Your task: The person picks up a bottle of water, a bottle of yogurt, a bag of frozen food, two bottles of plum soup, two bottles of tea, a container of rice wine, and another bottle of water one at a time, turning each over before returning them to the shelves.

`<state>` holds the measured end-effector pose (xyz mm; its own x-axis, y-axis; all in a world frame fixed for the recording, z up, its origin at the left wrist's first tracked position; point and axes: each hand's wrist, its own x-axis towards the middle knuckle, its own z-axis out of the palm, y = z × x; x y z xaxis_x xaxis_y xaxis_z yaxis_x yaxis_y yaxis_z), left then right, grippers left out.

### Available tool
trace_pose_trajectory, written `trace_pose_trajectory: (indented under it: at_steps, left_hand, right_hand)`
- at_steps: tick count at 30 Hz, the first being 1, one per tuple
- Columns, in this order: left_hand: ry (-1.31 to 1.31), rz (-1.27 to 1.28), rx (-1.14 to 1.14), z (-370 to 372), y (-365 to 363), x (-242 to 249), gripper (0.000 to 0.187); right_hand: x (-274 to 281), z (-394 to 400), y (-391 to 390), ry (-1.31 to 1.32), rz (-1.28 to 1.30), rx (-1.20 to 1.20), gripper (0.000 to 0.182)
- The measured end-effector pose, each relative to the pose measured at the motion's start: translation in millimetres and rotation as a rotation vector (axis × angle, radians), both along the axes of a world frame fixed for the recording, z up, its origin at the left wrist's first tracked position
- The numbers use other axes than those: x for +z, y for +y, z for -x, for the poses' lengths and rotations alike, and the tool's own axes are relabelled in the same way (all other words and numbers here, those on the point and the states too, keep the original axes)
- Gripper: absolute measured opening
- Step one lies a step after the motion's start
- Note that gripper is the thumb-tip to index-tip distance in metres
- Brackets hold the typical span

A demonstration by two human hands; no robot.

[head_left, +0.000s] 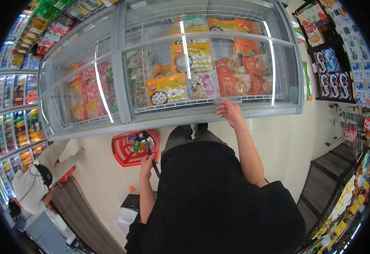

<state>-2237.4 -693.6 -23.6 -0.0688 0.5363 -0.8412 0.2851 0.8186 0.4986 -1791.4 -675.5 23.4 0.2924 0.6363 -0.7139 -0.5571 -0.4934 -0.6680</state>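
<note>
My left hand (147, 162) is closed around the long black handle (153, 166) of a red shopping basket (130, 159) on the floor. Inside the basket lie a small green bottle (136, 146) and other small goods that I cannot make out. At the front edge of the glass-topped freezer, my right hand (230, 112) has its fingers curled at the grey lid handle (237, 100). Beneath the glass are yellow bags of white balls (166, 89), orange-and-clear bags (234, 77) and a clear bag with pink contents (202, 85).
A second freezer section (91, 91) adjoins on the left. Lit drink shelves (17, 127) line the far left, near a person in a light top (29, 189). To the right stand boxed goods (331, 72), a shopping cart (349, 133) and a produce display (346, 203).
</note>
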Motion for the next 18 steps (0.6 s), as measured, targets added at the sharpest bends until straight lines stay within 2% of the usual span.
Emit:
trace_pose_trajectory:
  at_steps: [3,4,8,11,18]
  left_hand:
    - [-0.069,0.086,-0.029,-3,6,4,0.025]
    - [-0.05,0.128,-0.111,-5,12,12,0.025]
    - [-0.096,0.161,-0.058,5,29,15,0.028]
    - [-0.103,0.135,-0.038,24,39,19,0.029]
    - [-0.2,0.256,0.055,47,74,28,0.034]
  right_hand:
    - [-1,-5,9,-0.055,0.007,-0.003,0.039]
    - [-2,-7,12,-0.091,0.047,0.033,0.041]
    - [3,1,14,-0.282,0.174,0.122,0.042]
    - [-1,10,4,-0.274,0.321,0.058,0.042]
    - [-39,8,17,-0.13,0.28,-0.122,0.037]
